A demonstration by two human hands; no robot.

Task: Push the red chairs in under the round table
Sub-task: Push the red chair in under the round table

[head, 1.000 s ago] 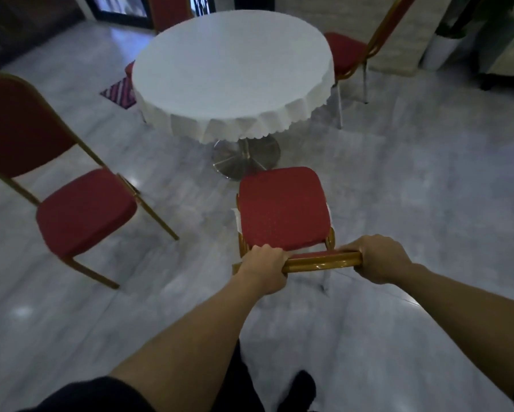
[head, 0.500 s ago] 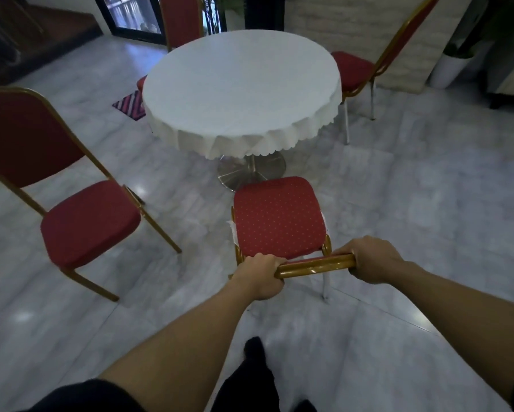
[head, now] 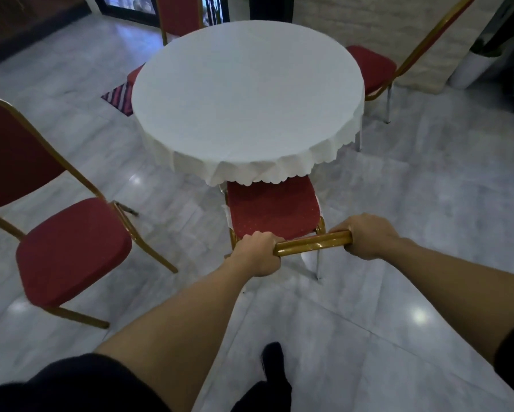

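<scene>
A round table (head: 247,93) with a white scalloped cloth stands in the middle. In front of me is a red chair (head: 272,209) with a gold frame; the front of its seat lies under the cloth's edge. My left hand (head: 257,252) and my right hand (head: 365,234) both grip the gold top rail of its backrest. Another red chair (head: 71,251) stands apart at the left, turned sideways. A third red chair (head: 371,68) sits at the table's right, and a fourth red chair (head: 178,13) at the far side.
The floor is glossy grey marble tile. A striped mat (head: 119,96) lies beyond the table at the left. A white planter (head: 469,69) stands by the wall at the far right. My dark shoe (head: 275,370) is on the floor below.
The chair in my hands has slid forward, and its seat front has gone under the tablecloth's edge. I have stepped closer to the table.
</scene>
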